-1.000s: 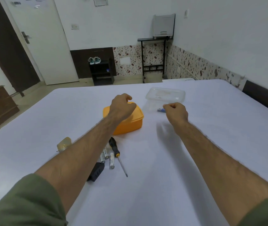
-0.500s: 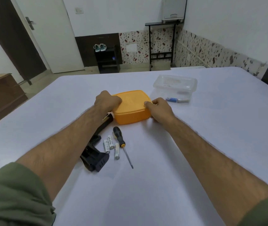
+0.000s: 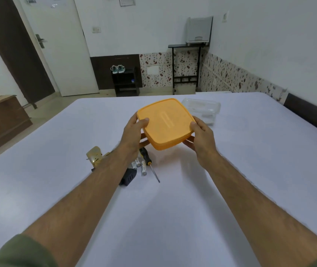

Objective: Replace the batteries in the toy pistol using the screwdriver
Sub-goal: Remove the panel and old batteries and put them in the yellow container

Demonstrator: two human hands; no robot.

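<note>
Hands — left (image 3: pixel 134 132), right (image 3: pixel 202 138) — grip orange box (image 3: pixel 164 122); screwdriver (image 3: pixel 147 158) below left.

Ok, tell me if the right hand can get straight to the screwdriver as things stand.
Probably not yet. The right hand and the left hand both hold the orange container above the table. The screwdriver lies uncovered below it, so its path looks clear once the container is put down.

White walls (image 3: pixel 153 20), white door (image 3: pixel 63 54), speckled tile band (image 3: pixel 231 78), black shelf (image 3: pixel 126 81), brown cabinet (image 3: pixel 1 120)
</note>
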